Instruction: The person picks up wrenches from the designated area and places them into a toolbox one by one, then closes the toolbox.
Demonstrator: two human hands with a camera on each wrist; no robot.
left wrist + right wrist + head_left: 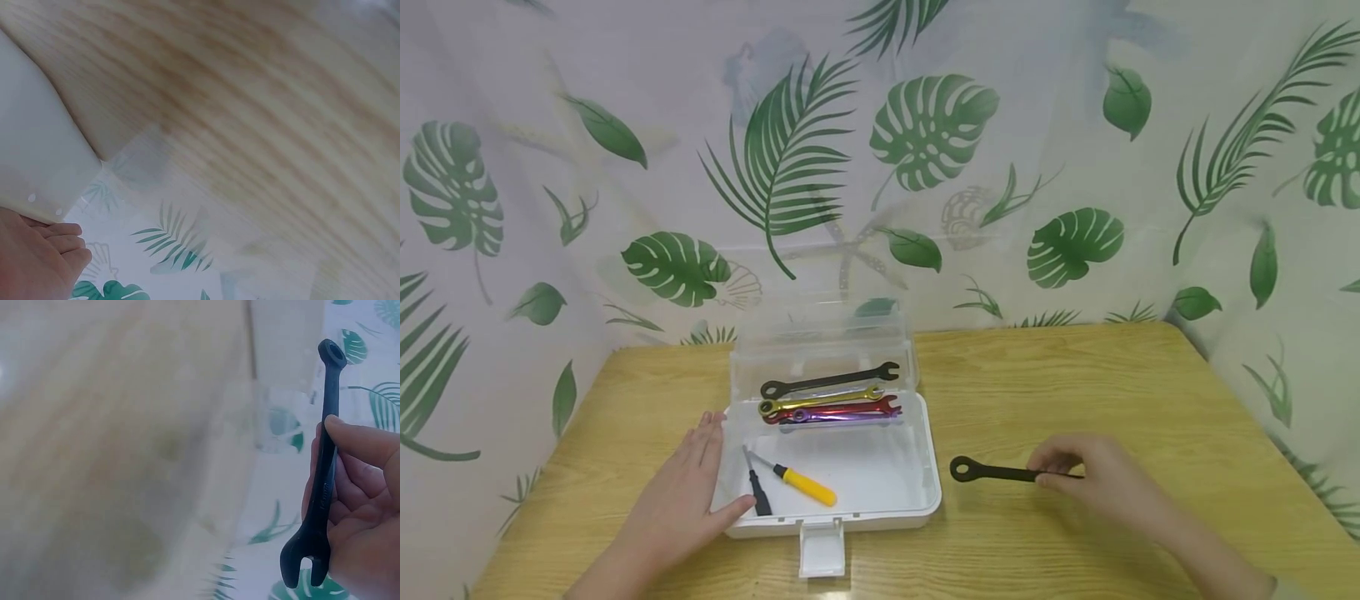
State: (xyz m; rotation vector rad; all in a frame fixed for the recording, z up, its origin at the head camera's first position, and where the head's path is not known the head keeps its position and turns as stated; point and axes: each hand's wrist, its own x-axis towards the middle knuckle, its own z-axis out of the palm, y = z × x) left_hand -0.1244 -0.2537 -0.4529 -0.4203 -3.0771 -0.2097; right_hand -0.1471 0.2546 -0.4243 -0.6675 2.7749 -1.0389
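In the head view my right hand (1093, 479) pinches a black combination wrench (1000, 472) to the right of the box, ring end pointing left. Its open end shows at the bottom in the right wrist view, with the thumb along the shaft (329, 450). My left hand (681, 492) lies with straight fingers along the left wall of a white toolbox (931, 467), thumb over the front left corner. Inside are a yellow-handled screwdriver (805, 485) and a black-handled screwdriver (758, 492). Toward the back lie a black wrench (827, 381), a gold wrench (820, 402), and red and purple ones.
The toolbox's clear lid (820, 333) stands raised at the back. Its white latch (822, 550) hangs down at the front. A wooden table (1052, 375) carries everything, with a leaf-patterned cloth (1000, 167) behind and at the sides.
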